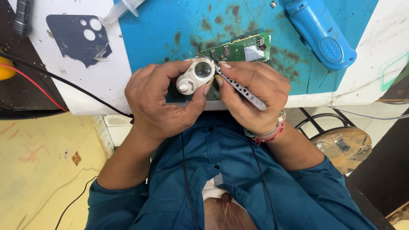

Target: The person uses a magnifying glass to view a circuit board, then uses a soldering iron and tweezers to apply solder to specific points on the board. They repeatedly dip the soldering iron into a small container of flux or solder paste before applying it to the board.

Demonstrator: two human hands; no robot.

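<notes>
My left hand point(159, 102) pinched a small white loupe point(195, 76) between thumb and fingers. My right hand point(251, 96) was closed around perforated metal tweezers point(242, 89), their long axis running from my wrist up toward the loupe. The green circuit board point(238, 49) lay just beyond both sets of fingertips, under the tweezer tip.

Bright, even light; soft shadows; edges perhaps slightly distorted.
</notes>
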